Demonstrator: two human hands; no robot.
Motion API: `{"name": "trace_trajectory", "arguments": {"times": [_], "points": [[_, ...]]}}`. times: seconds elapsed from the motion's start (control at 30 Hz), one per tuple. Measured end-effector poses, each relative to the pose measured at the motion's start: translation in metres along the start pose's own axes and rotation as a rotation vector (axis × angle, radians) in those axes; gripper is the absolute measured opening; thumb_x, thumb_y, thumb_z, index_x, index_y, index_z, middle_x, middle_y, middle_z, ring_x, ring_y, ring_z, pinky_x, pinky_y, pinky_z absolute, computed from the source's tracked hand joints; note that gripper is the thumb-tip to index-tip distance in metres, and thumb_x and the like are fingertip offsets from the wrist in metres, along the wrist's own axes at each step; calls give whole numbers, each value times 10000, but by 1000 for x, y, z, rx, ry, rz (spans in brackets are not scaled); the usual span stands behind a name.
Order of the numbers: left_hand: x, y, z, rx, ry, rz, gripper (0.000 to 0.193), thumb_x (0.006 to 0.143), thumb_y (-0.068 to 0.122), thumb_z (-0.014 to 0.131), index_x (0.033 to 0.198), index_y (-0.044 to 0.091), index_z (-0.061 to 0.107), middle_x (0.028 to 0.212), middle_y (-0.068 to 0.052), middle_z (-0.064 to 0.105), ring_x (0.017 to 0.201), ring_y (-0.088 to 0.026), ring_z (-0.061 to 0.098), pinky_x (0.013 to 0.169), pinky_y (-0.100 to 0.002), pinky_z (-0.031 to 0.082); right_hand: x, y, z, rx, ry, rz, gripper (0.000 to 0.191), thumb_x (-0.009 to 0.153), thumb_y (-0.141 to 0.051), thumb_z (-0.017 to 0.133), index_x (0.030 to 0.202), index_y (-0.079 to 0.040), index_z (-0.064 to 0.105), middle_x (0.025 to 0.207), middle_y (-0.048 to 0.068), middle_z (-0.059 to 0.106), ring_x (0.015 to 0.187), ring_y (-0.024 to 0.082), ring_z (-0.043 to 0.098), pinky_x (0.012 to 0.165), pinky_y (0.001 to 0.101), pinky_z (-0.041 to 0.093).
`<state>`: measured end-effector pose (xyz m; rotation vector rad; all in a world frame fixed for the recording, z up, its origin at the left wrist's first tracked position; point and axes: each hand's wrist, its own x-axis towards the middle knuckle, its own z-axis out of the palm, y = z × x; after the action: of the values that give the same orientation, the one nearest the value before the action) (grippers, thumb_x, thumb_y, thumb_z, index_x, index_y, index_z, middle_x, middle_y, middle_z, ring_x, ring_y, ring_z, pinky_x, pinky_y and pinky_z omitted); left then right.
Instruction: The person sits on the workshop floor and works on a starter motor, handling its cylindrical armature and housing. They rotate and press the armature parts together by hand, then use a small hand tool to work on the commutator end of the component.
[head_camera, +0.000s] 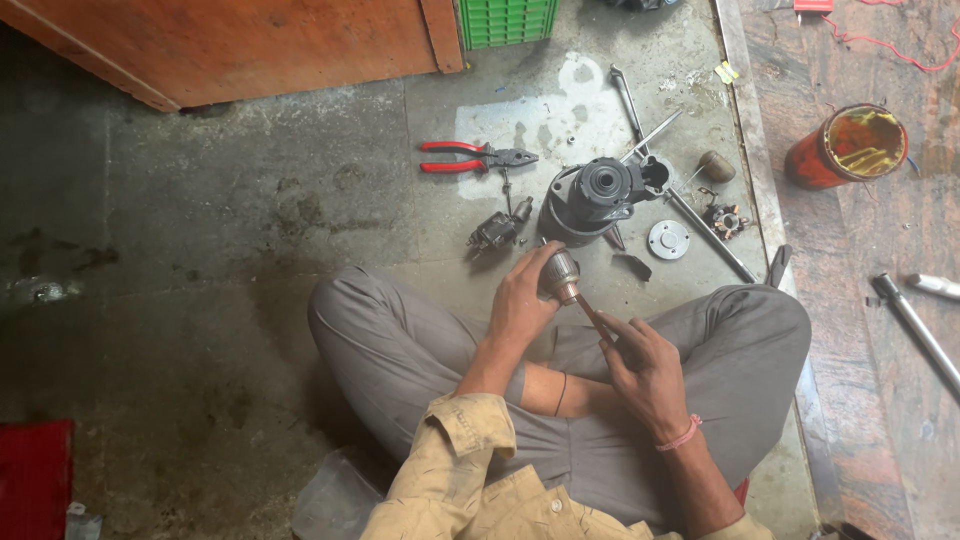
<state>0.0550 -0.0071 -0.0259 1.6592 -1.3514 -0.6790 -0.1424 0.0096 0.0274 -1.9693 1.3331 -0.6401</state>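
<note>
Seated cross-legged on the grey concrete floor (230, 230), with the work held over the lap, just above the knees. Left hand (520, 305) clenched around a grey cylindrical metal motor armature (560, 275), fingers (535, 268) wrapped over its far side so that the shaft end points back toward the right hand. Right hand (645, 365) closed around the handle of a thin brown rod-like tool (592, 312), held like a pen, tip touching the copper-coloured end of the armature just beside the left fingertips; probably gripped that way for fine control at the narrow end.

Beyond the left fingers, near and within reach: a black round motor housing (592, 198) standing with its open bore upward, a small dark metal assembly (497, 232) to its left, and red-handled pliers (470, 157) further out. Beyond the right fingers: a flat round grey metal cover (668, 239), a small brush-holder ring with copper windings (727, 218), and a long steel rod (680, 205) lying diagonally behind the housing. Well apart to the right, on the stone step, an orange cylindrical can (848, 147) lying on its side. Parts fanned out ahead, seemingly to keep each one at arm's length.
</note>
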Motion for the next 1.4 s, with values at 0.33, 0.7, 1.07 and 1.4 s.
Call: {"name": "trace_trajectory", "arguments": {"times": [0.33,0.7,1.07,1.4], "points": [[-1,-1,-2,10,3,-29,725,671,28,852,1338,138,589,1307,-130,670,1192,-375,637,957,-436,539,7,-21,-5,-162,-57,-67,425,822,-41,686,1240,-112,724,774,156,543,607,352,557,583,463,438],[-1,-7,-2,-41,46,41,695,670,9,814,1326,97,604,1282,-164,676,1177,-392,647,965,-439,547,8,-40,13,-234,-21,-130,437,796,35,607,1214,-53,703,847,163,577,702,395,609,621,489,469],[-2,-4,-3,-15,33,28,692,689,39,834,1334,111,595,1276,-159,675,1164,-396,652,948,-453,546,5,-36,14,-277,-44,-68,460,800,28,609,1239,-72,706,825,161,554,656,392,589,592,489,451],[13,-4,-4,122,-208,-91,942,575,314,934,1379,239,448,1258,-135,620,1087,-437,652,844,-550,543,15,-32,6,-215,-61,-76,437,809,25,631,1228,-72,707,836,153,560,670,388,596,604,489,449]]}}
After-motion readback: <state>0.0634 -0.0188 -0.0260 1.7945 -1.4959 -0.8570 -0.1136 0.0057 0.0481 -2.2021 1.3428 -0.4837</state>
